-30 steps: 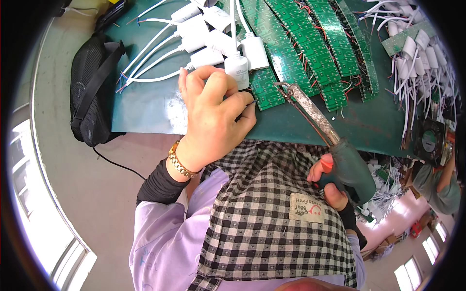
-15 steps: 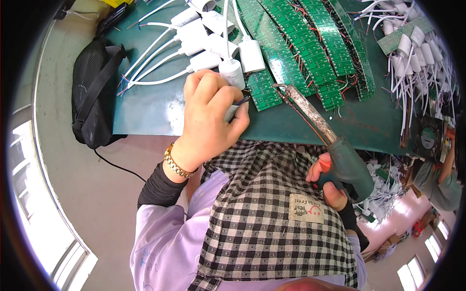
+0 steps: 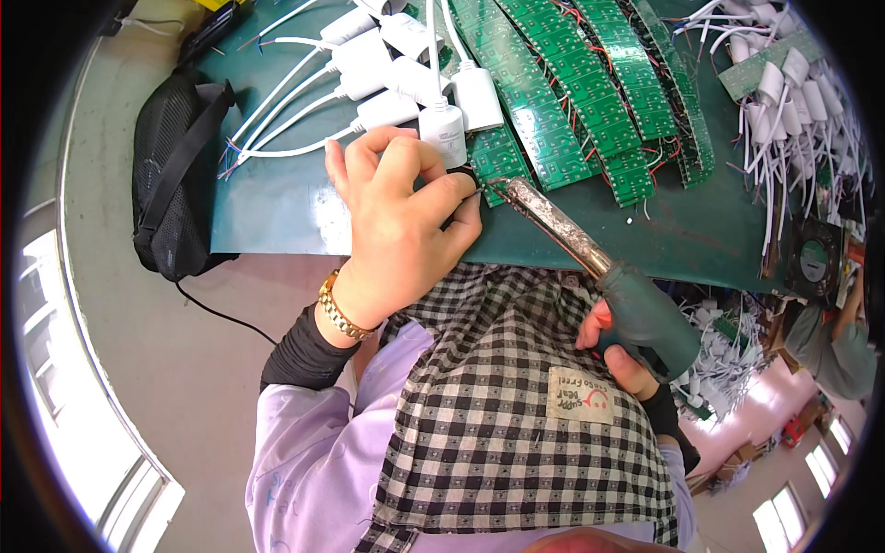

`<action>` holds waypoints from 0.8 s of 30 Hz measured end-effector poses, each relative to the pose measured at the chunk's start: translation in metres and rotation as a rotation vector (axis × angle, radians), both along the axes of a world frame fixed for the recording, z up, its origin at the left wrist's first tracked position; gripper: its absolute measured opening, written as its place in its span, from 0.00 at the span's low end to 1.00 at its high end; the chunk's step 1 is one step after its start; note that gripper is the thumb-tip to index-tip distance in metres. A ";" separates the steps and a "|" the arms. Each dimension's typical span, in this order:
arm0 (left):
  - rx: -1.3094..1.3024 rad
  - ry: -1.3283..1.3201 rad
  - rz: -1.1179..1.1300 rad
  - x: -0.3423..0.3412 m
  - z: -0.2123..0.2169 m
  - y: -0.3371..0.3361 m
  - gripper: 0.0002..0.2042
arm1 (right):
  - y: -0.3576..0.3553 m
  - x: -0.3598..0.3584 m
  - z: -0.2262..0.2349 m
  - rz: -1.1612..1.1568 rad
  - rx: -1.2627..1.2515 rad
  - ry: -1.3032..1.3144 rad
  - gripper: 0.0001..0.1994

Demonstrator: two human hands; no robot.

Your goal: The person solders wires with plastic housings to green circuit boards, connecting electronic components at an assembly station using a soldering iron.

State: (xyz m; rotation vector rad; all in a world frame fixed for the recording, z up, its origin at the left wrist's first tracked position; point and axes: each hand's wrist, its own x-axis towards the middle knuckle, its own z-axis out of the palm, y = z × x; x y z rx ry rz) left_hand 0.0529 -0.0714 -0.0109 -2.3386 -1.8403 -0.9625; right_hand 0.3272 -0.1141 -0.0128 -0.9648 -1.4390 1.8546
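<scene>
Lying just left of the green circuit-board strips (image 3: 539, 120), several white housings (image 3: 387, 109) are trailing cables (image 3: 313, 146) whose coloured ends are resting loose, so that wiring appears to be awaiting attention. The strips themselves are overlapping in a row, with red wires showing between some of them. Beside their near left corner, the tip of a soldering tool (image 3: 653, 318) is hovering close to a thin wire end (image 3: 477, 192); whether any joint is finished there, I cannot tell. Left of that corner, the left hand (image 3: 401, 212) is curling inward, thumb and forefinger apparently pinching the wire end, while anything else inside the grip is staying hidden. Nearer the wearer than the strips, the right hand (image 3: 630, 371) is wrapping round the tool's dark handle, partly covered by it.
</scene>
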 end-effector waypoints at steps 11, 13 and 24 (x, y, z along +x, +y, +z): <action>-0.004 0.021 0.009 0.001 -0.001 0.001 0.08 | -0.001 0.002 0.000 0.014 0.058 -0.107 0.12; -0.005 0.025 0.012 0.001 -0.001 0.001 0.08 | -0.005 0.005 -0.004 0.000 0.049 -0.071 0.16; 0.024 -0.069 -0.048 -0.002 -0.006 0.004 0.08 | -0.009 0.001 -0.008 -0.154 -0.003 0.213 0.29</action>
